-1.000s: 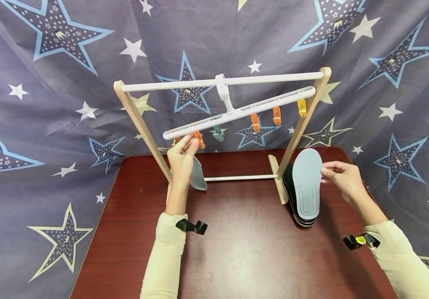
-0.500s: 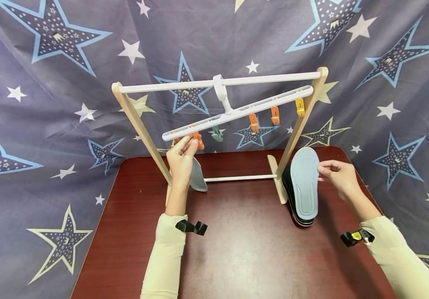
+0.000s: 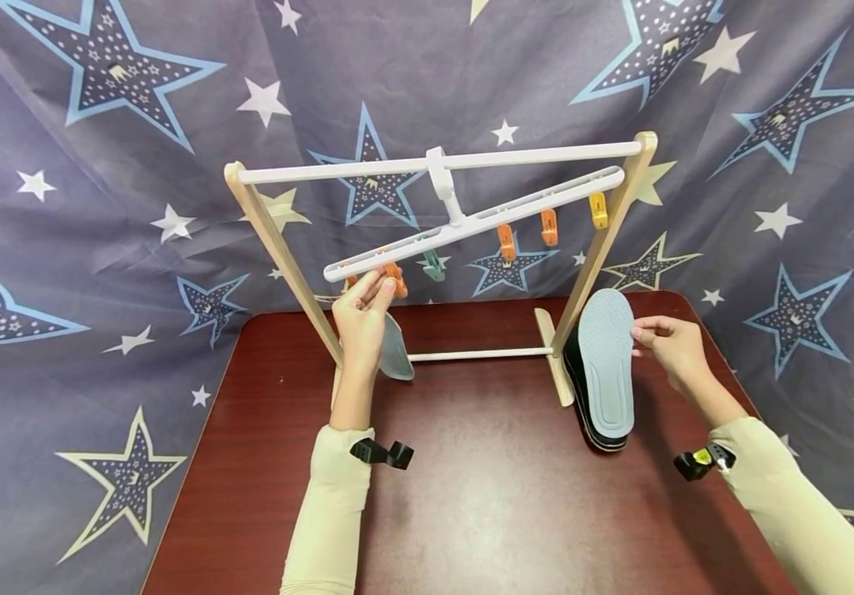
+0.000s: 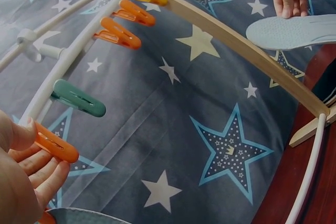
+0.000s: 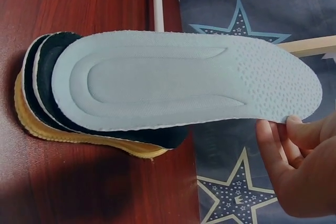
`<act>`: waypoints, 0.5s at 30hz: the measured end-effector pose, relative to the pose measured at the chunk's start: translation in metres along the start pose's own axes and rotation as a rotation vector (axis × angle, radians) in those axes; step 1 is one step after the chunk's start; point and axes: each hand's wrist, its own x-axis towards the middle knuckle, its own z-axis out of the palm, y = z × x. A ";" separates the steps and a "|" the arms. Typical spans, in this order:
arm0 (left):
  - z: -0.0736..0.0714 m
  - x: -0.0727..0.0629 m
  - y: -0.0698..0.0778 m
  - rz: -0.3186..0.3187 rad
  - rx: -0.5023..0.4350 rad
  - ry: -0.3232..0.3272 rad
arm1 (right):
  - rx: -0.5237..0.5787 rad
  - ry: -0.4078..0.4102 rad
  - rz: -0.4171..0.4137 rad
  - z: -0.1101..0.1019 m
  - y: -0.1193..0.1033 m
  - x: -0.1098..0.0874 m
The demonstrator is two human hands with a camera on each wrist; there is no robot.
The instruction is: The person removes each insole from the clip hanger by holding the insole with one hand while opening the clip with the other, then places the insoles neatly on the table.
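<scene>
My left hand (image 3: 362, 318) pinches an orange clothespin (image 4: 56, 142) near the low left end of a white clip hanger (image 3: 538, 207). The hanger hooks over the rack's top bar and slopes down to the left. Behind that hand, a grey-blue insole (image 3: 394, 351) hangs, its upper part hidden. My right hand (image 3: 670, 347) holds the side edge of a light blue insole (image 3: 605, 364) between thumb and fingers, close to its dimpled end. This insole tilts up above a stack of dark insoles (image 5: 47, 72) with a yellowish one at the bottom.
A wooden rack (image 3: 281, 248) with white bars stands at the back of the reddish-brown table (image 3: 471, 496). A green clothespin (image 3: 433, 264), more orange ones and a yellow clothespin (image 3: 598, 211) hang along the hanger. A star-patterned cloth (image 3: 136, 248) covers the wall behind.
My right hand has shifted slightly left and up, raising the dimpled end of the light blue insole a little. The left hand stays at the same orange clothespin.
</scene>
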 end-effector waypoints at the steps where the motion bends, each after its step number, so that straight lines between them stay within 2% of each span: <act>1: 0.000 0.000 0.000 0.003 0.004 -0.002 | -0.018 0.002 0.001 0.000 0.001 0.001; 10: 0.001 0.000 -0.001 0.003 0.010 -0.001 | -0.153 0.017 0.023 0.002 0.010 0.012; 15: 0.001 0.000 0.000 -0.004 0.020 0.000 | -0.156 0.021 0.043 0.004 0.014 0.015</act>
